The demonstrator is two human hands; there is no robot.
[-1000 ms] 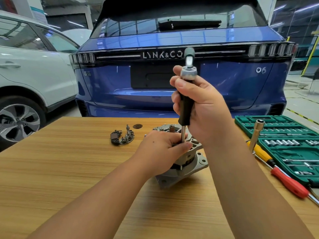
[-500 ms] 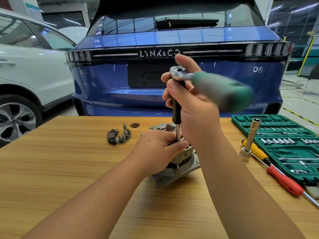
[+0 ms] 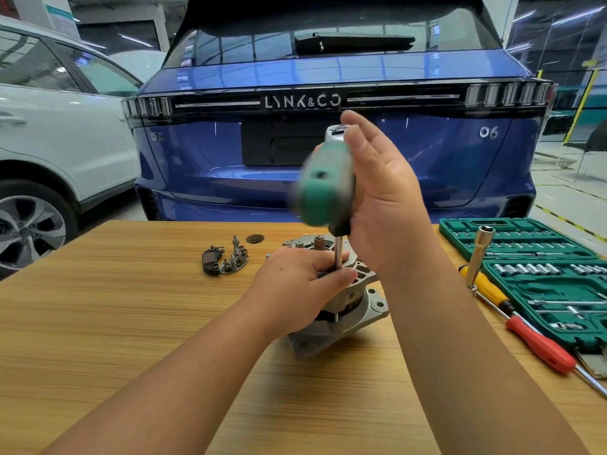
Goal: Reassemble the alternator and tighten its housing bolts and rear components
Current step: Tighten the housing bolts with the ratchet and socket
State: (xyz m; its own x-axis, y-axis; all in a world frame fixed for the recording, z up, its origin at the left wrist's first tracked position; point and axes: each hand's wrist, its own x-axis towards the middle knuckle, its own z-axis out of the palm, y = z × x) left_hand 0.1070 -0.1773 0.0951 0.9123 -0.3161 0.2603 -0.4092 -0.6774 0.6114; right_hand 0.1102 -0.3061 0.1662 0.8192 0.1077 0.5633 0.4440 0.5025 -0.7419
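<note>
My left hand grips the alternator, mid-table; my right hand, fingers loose, steadies the blurred ratchet standing upright on it. Rectifier lies left of the alternator, socket case right, bare table nearer me.

The ratchet handle has swung round leftward, toward the camera.

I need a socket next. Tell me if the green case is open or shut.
Open. The case lies flat on the table's right side, with rows of sockets showing in its trays.
</note>
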